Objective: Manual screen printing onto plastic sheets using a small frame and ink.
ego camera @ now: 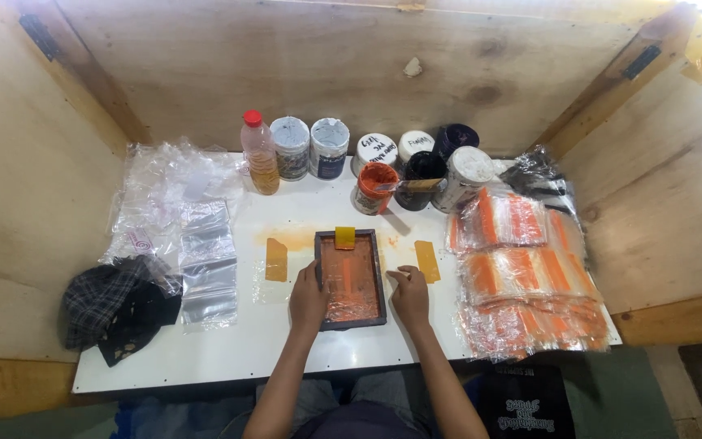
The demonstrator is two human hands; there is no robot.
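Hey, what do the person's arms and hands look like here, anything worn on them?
Both forearms are bare, with no sleeves in view. The left hand and right hand wear no gloves, and no ring, watch or bracelet is visible. Any ink stains on the fingers are too small to tell.
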